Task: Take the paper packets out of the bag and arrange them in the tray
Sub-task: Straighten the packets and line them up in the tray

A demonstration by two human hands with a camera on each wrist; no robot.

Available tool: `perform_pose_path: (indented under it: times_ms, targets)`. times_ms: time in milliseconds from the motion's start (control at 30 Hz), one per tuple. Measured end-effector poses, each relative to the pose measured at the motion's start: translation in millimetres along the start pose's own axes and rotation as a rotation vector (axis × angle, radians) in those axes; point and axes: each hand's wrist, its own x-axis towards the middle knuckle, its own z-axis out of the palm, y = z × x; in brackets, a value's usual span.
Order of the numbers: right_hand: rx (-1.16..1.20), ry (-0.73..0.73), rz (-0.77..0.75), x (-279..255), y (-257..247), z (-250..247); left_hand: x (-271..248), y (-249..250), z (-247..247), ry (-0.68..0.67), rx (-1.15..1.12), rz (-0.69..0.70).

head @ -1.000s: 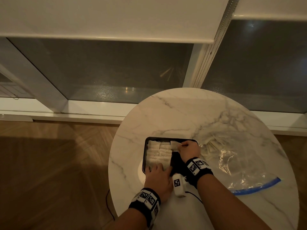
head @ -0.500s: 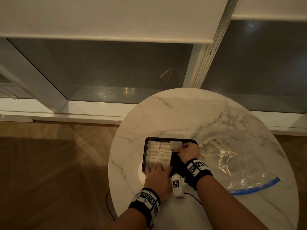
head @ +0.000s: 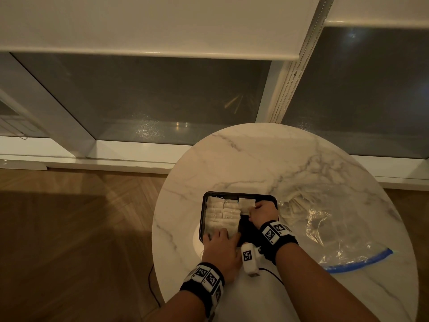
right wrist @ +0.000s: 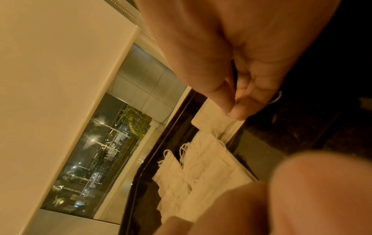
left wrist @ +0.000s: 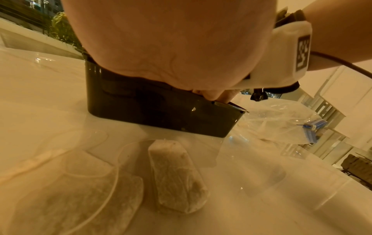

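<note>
Two columns of tea-bag packets (head: 222,214) already fill the left of the black tray (head: 239,194). The right hand (head: 263,211) pinches a packet (head: 246,202) starting a third at the far edge; the left hand (head: 221,248) rests flat on the near rim. More packets remain in the zip bag (head: 325,226) at right.

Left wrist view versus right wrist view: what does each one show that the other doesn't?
Only the left wrist view shows the tray's dark outer wall, two loose packets on the table, and the clear bag with its blue closure. Only the right wrist view shows the tray's inside: packets in rows and the right hand pinching one packet at the far end. Both show the black tray and night-time greenery through the window.
</note>
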Motion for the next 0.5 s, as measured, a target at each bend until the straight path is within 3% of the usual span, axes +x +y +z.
perform_pose_path:
  times_ms: [500]
  targets:
    - [0.027,0.009,0.004,8.7,5.6,6.6,-1.9,0.8,-2.7,-0.006,-0.005,0.009]
